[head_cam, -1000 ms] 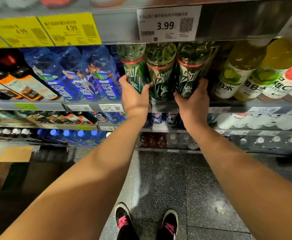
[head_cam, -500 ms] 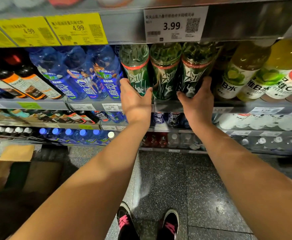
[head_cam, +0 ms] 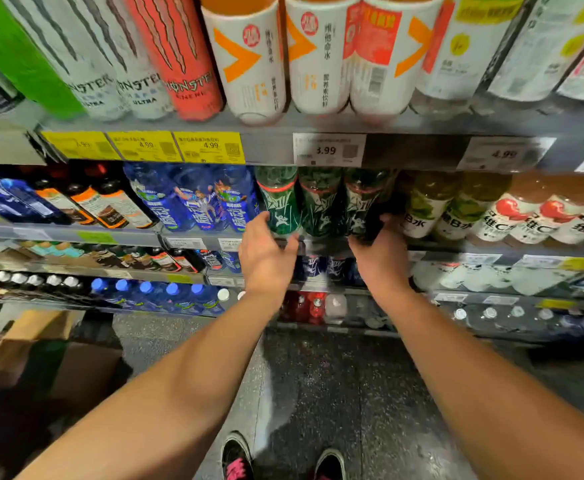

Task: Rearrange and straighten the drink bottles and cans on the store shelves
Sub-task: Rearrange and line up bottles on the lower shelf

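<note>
hands stay on the green bottles as the view lifts

the left hand [head_cam: 266,252] still cups the base of the leftmost of three green bottles [head_cam: 318,202], fingers curled round it; the right hand [head_cam: 380,249] grips the rightmost one. the bottles stand together at the shelf [head_cam: 76,233] edge, as before. only the view has tipped up, now showing the cans [head_cam: 145,57] above. the row looks nearly squared, so this trio seems close to done.

Bottles [head_cam: 320,202] between hands [head_cam: 380,252]
</note>
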